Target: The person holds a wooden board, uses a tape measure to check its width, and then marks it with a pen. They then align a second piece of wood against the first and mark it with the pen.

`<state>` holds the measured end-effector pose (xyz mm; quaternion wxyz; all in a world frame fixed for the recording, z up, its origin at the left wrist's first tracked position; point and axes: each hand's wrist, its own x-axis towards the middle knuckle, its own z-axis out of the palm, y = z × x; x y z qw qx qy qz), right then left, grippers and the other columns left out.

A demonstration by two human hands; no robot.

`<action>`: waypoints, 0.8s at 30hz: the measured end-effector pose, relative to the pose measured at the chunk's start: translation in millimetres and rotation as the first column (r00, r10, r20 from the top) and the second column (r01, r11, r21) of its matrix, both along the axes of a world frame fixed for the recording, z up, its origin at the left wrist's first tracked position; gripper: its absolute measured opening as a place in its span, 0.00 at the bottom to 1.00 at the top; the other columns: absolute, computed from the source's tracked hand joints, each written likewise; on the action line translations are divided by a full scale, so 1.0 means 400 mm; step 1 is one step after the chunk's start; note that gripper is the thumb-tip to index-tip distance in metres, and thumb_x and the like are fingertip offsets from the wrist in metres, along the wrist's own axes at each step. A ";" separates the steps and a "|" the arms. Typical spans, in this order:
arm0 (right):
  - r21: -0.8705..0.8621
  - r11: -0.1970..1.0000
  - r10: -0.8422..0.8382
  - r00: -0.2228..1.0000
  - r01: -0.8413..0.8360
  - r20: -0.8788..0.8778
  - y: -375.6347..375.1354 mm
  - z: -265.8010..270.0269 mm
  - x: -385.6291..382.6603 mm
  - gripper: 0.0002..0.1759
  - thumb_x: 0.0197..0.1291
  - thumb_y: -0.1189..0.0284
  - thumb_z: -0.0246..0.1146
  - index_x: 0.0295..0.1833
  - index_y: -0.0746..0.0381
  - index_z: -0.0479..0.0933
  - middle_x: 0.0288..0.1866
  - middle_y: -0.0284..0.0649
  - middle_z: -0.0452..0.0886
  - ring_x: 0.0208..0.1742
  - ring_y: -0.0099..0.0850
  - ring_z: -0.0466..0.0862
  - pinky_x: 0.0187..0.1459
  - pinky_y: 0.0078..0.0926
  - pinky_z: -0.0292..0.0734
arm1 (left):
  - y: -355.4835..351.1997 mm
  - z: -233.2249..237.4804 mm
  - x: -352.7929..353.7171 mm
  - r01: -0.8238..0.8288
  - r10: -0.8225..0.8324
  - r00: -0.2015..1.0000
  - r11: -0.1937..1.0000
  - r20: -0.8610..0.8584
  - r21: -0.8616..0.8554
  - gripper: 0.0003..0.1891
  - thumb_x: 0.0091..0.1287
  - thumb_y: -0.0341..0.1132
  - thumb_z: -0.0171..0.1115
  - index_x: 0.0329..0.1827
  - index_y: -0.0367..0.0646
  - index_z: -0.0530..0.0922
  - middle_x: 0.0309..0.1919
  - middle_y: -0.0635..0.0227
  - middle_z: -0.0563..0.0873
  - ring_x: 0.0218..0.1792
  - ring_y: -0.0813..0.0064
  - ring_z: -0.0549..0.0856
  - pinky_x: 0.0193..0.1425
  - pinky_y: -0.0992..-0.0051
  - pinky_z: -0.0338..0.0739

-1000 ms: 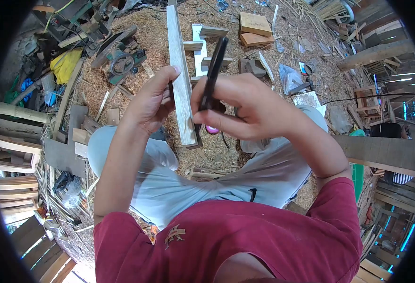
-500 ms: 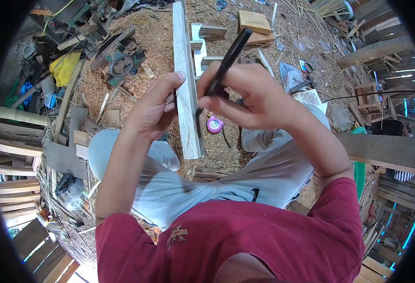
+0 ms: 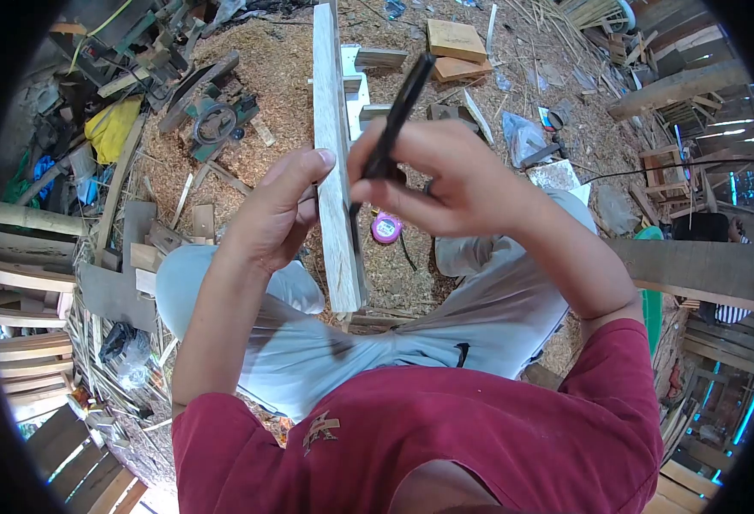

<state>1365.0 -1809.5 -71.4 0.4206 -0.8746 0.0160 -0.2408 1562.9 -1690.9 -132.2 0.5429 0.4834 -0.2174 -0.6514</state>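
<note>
A long, pale wooden bar [image 3: 336,214] points away from me in front of my chest. My left hand [image 3: 284,193] grips it from the left side, thumb laid on its upper face and the other fingers partly hidden behind. My right hand [image 3: 433,176] is closed round a black marker pen [image 3: 404,107], held slanted with its upper end leaning away from me. The pen's lower end is right at the bar's right side. Below the hands, a pink tape measure [image 3: 386,227] lies on the ground between my legs.
Sawdust and shavings cover the ground. A green power tool [image 3: 214,127] sits at the left, with wood offcuts around it. Beyond the bar lies a white piece [image 3: 353,60] with short wooden blocks on it. Two stacked wooden blocks [image 3: 458,41] stand at the back, near plastic bags [image 3: 524,137].
The bar's near end has come closer to me. The pen and my right hand have shifted slightly left, still beside the bar. My left hand keeps its grip, moved slightly down.
</note>
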 end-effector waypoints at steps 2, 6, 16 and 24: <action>-0.023 0.999 -0.036 0.996 0.038 0.084 -0.010 -0.016 0.005 0.08 0.68 0.70 0.68 0.47 0.60 0.77 0.30 0.42 0.81 0.28 0.41 0.83 0.30 0.36 0.74 | 0.010 0.036 -0.026 -0.032 0.031 0.999 0.999 0.009 0.019 0.19 0.71 0.48 0.65 0.51 0.41 0.79 0.35 0.76 0.81 0.29 0.90 0.75 0.32 0.86 0.70; -0.029 0.999 0.024 0.995 -0.022 0.097 0.010 -0.009 -0.003 0.08 0.68 0.70 0.68 0.46 0.60 0.77 0.29 0.42 0.81 0.27 0.41 0.83 0.29 0.36 0.74 | 0.022 0.012 -0.011 0.009 -0.010 0.999 1.000 0.035 0.008 0.25 0.69 0.51 0.65 0.57 0.38 0.80 0.45 0.64 0.87 0.44 0.74 0.87 0.50 0.69 0.85; -0.064 0.995 -0.079 0.996 0.081 0.040 -0.010 0.001 -0.004 0.06 0.67 0.74 0.69 0.45 0.62 0.80 0.33 0.38 0.82 0.33 0.33 0.85 0.36 0.30 0.76 | 0.043 0.064 -0.040 0.026 -0.023 0.999 0.998 0.047 -0.053 0.33 0.67 0.49 0.67 0.67 0.33 0.74 0.38 0.74 0.83 0.32 0.89 0.78 0.35 0.88 0.73; -0.014 0.992 -0.123 0.992 0.123 -0.007 -0.009 -0.001 -0.001 0.07 0.66 0.75 0.70 0.46 0.63 0.79 0.36 0.39 0.84 0.36 0.34 0.86 0.39 0.29 0.78 | 0.060 0.075 -0.058 -0.004 0.006 0.997 1.000 0.071 -0.029 0.35 0.65 0.49 0.68 0.70 0.34 0.72 0.40 0.74 0.82 0.31 0.90 0.74 0.33 0.87 0.68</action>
